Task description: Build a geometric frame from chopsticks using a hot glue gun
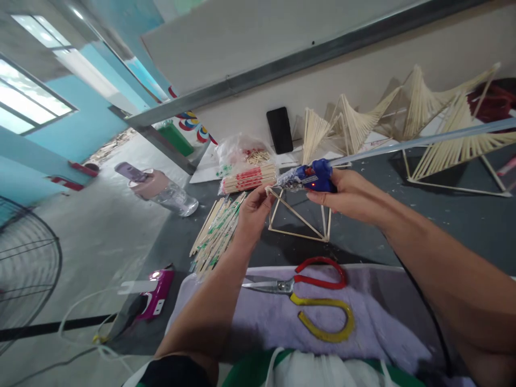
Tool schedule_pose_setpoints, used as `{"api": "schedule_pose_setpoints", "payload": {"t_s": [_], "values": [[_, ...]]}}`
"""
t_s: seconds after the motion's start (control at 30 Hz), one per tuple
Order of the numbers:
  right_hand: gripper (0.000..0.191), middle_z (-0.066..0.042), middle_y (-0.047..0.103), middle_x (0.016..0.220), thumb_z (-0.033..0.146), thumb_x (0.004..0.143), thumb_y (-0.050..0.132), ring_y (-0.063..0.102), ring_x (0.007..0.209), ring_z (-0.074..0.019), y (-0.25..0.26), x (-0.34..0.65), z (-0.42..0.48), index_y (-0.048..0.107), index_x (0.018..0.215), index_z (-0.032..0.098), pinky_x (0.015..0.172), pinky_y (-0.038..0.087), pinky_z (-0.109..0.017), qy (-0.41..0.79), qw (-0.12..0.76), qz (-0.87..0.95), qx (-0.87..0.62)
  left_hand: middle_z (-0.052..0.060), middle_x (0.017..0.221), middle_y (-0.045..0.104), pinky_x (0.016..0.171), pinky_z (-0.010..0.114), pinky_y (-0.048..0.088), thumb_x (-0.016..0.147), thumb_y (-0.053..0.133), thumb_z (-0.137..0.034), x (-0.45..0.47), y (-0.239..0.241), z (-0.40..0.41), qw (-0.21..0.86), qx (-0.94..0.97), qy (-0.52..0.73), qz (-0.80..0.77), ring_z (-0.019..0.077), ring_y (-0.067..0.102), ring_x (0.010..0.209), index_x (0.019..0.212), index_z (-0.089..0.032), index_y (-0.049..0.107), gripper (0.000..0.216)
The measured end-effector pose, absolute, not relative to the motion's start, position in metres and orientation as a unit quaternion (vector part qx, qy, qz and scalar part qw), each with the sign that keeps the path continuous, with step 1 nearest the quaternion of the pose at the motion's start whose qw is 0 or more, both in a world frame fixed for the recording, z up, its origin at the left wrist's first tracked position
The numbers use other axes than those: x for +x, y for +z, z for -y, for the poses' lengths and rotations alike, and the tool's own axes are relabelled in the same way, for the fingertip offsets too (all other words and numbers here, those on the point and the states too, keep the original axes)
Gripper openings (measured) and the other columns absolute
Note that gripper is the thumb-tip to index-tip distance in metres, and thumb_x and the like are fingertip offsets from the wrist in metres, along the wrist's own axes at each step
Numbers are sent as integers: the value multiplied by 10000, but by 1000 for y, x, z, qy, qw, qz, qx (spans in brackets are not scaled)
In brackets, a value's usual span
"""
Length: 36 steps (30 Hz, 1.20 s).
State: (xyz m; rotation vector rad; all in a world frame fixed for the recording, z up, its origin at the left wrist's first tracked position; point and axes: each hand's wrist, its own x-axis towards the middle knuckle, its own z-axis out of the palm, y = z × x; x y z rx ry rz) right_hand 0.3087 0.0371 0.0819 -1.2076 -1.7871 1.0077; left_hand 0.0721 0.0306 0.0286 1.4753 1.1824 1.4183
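My right hand (350,196) is closed around a blue hot glue gun (316,176), whose small light glows orange-red. A long clear glue stick (403,146) juts from its back end toward the right. The gun's nozzle points left, close to the upper left corner of a small stick frame (300,235). At that corner the fingers of my left hand (253,209) are pinched on the frame, which stands on the dark table. Whether the nozzle touches the stick I cannot tell. Just left of my left hand lie loose wooden chopsticks (213,228), some in wrappers with green print.
Scissors (282,286) with red and yellow handles lie on a lilac towel (374,301). Finished stick structures (363,126) stand at the back right, near a phone (279,130). A chopstick pack (250,178), a water bottle (169,193) and a pink power strip (157,293) are on the left.
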Motion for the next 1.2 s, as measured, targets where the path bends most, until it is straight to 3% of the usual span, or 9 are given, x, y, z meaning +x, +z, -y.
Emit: {"api": "schedule_pose_setpoints", "payload": {"t_s": [0.43,0.93,1.2], "values": [[368,14,595,664,366,814,680,563,657,-156,87,304,-32,709,1130,179,632,429,-266,372,357,723,-459,31,1094,759,979,302,495,810,775,-360,74,29,-31,367,584,562,-457,169,671,1039,1045,-218,756,275],[246,26,575,630,362,797,710,530,603,-136,84,309,-38,707,973,191,581,388,-266,371,346,734,-451,31,1021,756,940,294,499,766,807,-402,76,33,-29,380,564,564,-468,158,667,974,999,-205,752,310],[232,19,598,616,409,793,764,488,488,-107,94,328,-31,702,886,205,490,373,-258,458,413,666,-420,34,1054,738,942,317,498,762,788,-456,73,26,-32,371,570,551,-484,173,652,986,1084,-214,735,406]]}}
